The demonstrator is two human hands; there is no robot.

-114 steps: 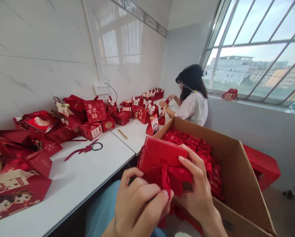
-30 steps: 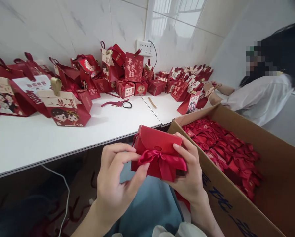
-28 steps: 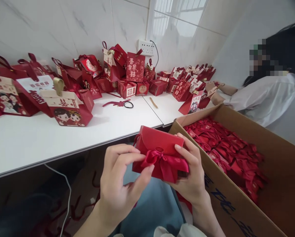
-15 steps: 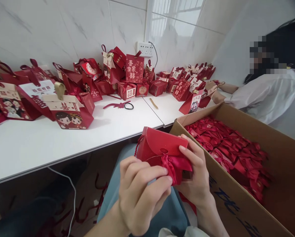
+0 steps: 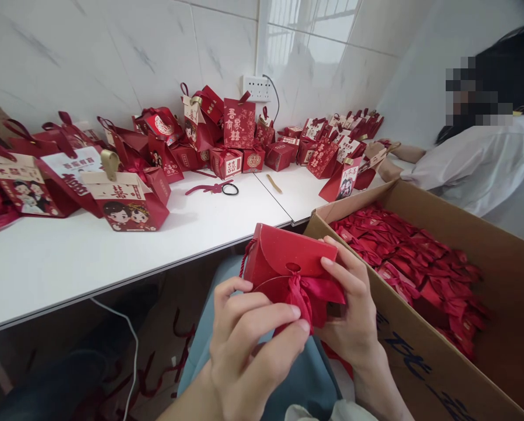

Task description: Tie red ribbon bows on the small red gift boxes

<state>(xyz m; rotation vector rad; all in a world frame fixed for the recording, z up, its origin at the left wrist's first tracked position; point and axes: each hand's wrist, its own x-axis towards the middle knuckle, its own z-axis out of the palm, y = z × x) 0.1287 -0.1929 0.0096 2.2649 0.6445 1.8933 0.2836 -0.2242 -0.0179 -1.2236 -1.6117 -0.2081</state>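
I hold a small red gift box (image 5: 283, 260) with a rounded flap over my lap. A red satin ribbon bow (image 5: 315, 292) sits on its front. My left hand (image 5: 248, 345) is closed, thumb and fingers pinching the ribbon's lower end. My right hand (image 5: 351, 313) grips the box's right side, fingers curled over the bow's right loop. A thin red cord handle hangs at the box's left edge.
An open cardboard carton (image 5: 402, 362) at my right holds several red bowed boxes. The white table (image 5: 69, 263) carries several red gift bags and boxes (image 5: 125, 202), a ribbon with a black hair tie (image 5: 229, 189). Another person in white (image 5: 472, 164) works at the far right.
My left hand moved from the box's left side to under the bow and closed on the ribbon; the bow looks pulled tighter. The view shifted slightly.
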